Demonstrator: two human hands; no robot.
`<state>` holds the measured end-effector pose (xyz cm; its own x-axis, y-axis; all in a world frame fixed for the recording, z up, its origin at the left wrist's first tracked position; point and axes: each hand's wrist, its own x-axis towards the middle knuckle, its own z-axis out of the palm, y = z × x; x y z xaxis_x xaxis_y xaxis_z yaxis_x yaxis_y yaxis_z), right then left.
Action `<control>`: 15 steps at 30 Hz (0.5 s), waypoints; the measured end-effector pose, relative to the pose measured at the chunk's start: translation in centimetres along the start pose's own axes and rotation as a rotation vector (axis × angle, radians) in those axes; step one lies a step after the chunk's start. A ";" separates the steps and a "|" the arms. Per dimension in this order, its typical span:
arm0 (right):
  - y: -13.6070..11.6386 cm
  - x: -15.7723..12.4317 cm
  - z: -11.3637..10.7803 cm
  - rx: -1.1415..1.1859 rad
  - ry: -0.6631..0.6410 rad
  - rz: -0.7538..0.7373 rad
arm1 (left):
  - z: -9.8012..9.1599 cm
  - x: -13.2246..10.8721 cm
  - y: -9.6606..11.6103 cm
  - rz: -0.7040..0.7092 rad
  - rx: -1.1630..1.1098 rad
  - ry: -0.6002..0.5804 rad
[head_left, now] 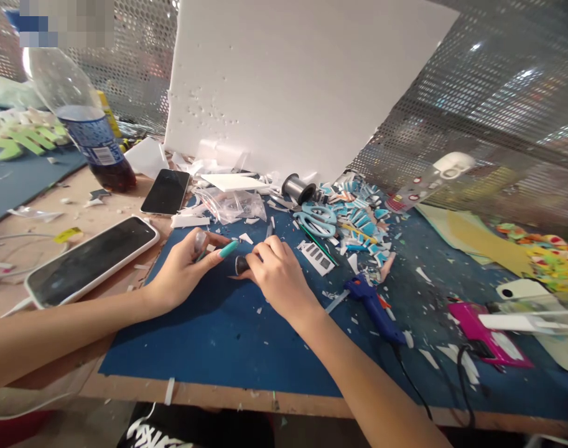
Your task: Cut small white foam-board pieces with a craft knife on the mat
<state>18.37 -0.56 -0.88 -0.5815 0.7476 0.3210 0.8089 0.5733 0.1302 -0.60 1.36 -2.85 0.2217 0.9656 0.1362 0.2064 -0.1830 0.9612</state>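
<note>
Midway along the desk (228,395), back from its front edge, your two hands work close together above a blue mat (209,351). Your right hand (280,274) has its fingers pinched round a small dark, round-ended piece (241,266), which points toward your left hand (181,267). Your left fingers curl loosely, with a long turquoise nail (228,249) reaching toward that piece; something pale and glassy (200,241) shows among them, but whether it is gripped cannot be told.

Farther from the front edge, just beyond your hands, lie blue-handled scissors (318,219), a spool (297,188) and heaped scraps (363,208). Right of your right hand, a blue glue gun (374,309) lies on its side, its cord (414,386) trailing over the front edge. To the left are two phones, the nearer one white-edged (94,260), and a part-full bottle (94,140). A white board (284,74) stands at the back.

The dark piece could slip if your pinch loosens, and be lost among the scraps. A snag on the cord could drag the glue gun toward the front edge; if hot, its nozzle could burn your right arm.
</note>
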 end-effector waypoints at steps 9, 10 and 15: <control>0.9 1.3 0.5 0.023 -0.105 -0.039 | 0.1 -0.2 -0.6 -0.009 0.233 -0.020; 1.1 1.3 0.8 0.045 -0.129 -0.030 | 0.1 -0.3 -0.5 -0.011 0.278 -0.020; 1.5 1.5 1.4 0.135 -0.194 0.021 | 0.1 -0.6 -0.1 0.004 0.425 -0.032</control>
<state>18.60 1.82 -1.51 -0.5812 0.8027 0.1340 0.8095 0.5871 -0.0059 -0.66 0.78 -3.01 0.2513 0.9598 0.1254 0.5784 -0.2528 0.7756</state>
